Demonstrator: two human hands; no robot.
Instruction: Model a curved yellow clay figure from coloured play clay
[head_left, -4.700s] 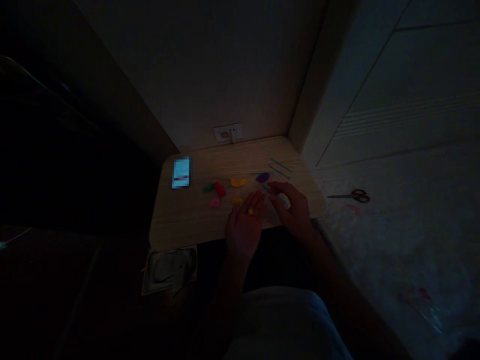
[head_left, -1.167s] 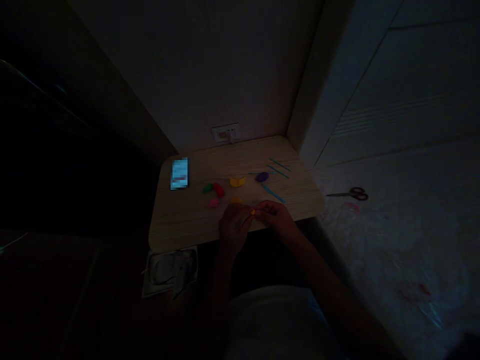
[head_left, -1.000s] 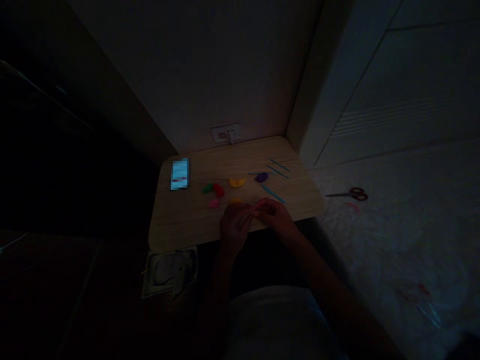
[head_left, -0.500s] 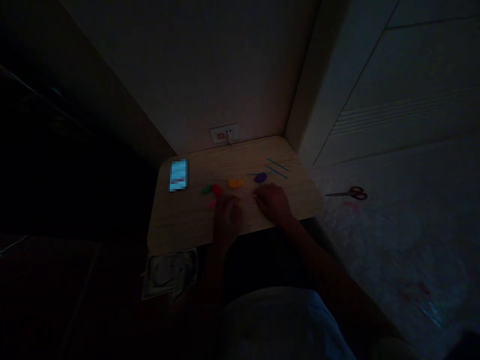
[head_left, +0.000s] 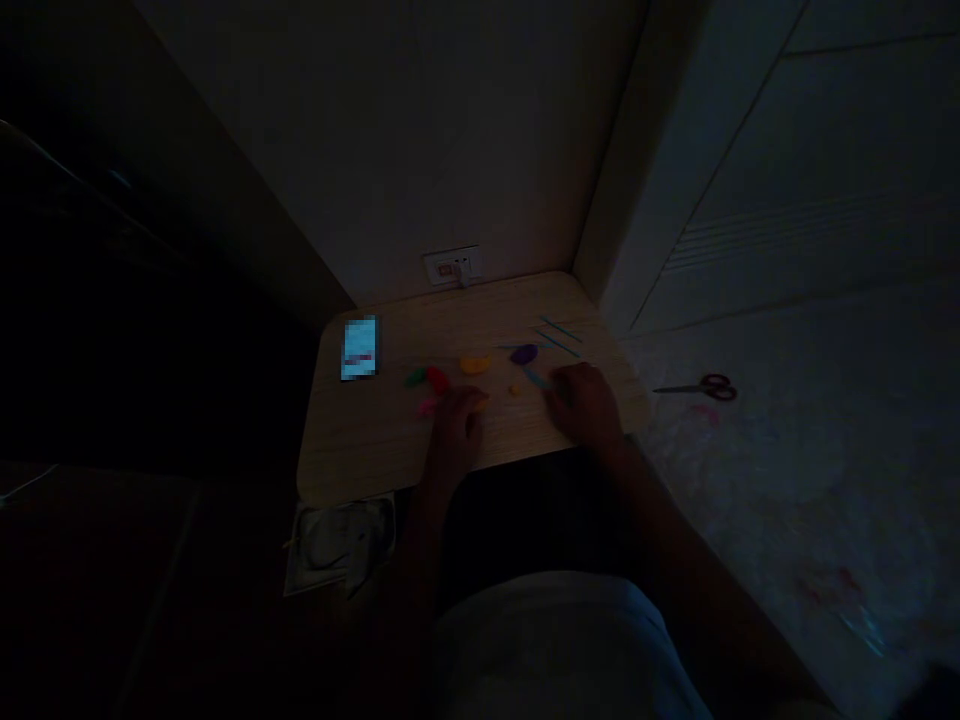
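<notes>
With the wall (head_left: 420, 150) at twelve o'clock of the pale table (head_left: 345, 440), the right hand (head_left: 586, 402) is curled at three o'clock over the blue tool (head_left: 537, 378), and the left hand (head_left: 454, 418) bends its fingers near the middle, toward six, over the near orange lump (head_left: 481, 404); whether either one really grips, I cannot tell. The small yellow ball (head_left: 514, 390) lies free between the hands, so in my judgement one should press the soft-looking lump only lightly and handle the tool without brushing this ball.
</notes>
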